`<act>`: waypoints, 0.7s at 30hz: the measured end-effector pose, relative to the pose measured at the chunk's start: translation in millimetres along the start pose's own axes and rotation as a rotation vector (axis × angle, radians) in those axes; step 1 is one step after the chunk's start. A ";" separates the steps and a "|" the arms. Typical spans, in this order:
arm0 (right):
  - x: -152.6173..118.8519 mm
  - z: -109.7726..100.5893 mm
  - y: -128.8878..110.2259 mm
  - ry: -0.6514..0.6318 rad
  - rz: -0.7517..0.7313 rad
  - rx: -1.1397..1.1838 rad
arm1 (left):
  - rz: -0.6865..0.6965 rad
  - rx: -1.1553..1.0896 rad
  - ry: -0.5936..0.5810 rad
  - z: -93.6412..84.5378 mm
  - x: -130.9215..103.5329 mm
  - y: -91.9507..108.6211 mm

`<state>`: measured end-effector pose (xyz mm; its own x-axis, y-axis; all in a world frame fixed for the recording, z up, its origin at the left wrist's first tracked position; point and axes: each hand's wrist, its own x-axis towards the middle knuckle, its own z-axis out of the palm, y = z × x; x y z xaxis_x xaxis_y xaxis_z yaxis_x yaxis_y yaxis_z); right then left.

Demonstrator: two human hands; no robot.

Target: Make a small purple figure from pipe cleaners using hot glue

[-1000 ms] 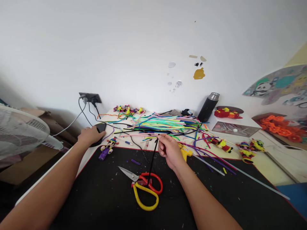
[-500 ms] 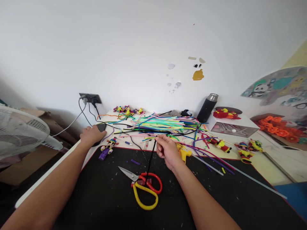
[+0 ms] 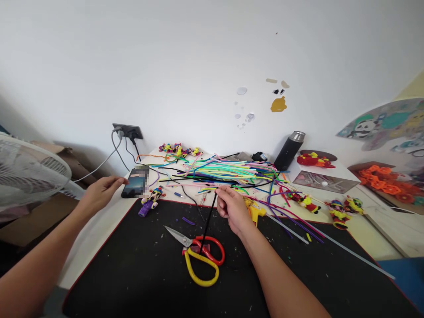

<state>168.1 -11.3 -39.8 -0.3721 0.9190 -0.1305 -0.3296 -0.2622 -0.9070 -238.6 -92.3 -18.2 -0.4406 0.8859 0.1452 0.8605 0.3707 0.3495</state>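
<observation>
My left hand (image 3: 105,191) is beside the left edge of a phone (image 3: 134,183), its fingers close together with the fingertips at the phone's edge; whether they grip anything is not clear. Between the fingers of my right hand (image 3: 230,206) is the upper end of a black pipe cleaner (image 3: 208,221), which hangs down over the scissors. The scissors (image 3: 195,256), with one red and one yellow handle, lie on the black mat (image 3: 139,265). Near the phone lies a small purple figure (image 3: 150,202).
Many coloured pipe cleaners (image 3: 225,170) lie along the back. A yellow glue gun (image 3: 256,213) is behind my right hand. At the back right stand a black bottle (image 3: 289,151) and a white box (image 3: 326,179). A fan (image 3: 33,176) is at the left.
My left hand has drawn back to the left off the phone, which now shows with its screen lit. My right hand still holds the black pipe cleaner in about the same place.
</observation>
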 end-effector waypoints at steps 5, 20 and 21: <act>1.6 -1.0 3.9 -0.018 0.007 -0.003 | 0.058 -0.075 -0.030 11.1 1.1 -7.4; 0.1 0.4 0.5 0.018 0.004 0.005 | 0.320 -0.323 -0.216 8.6 -14.9 128.7; 0.1 0.4 -0.7 0.028 -0.013 0.009 | 0.356 -0.396 -0.344 8.2 -25.6 148.5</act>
<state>168.0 -11.2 -39.1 -0.3437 0.9300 -0.1301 -0.3420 -0.2530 -0.9050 -97.5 -57.7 22.4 0.0192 0.9993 0.0329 0.7505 -0.0362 0.6598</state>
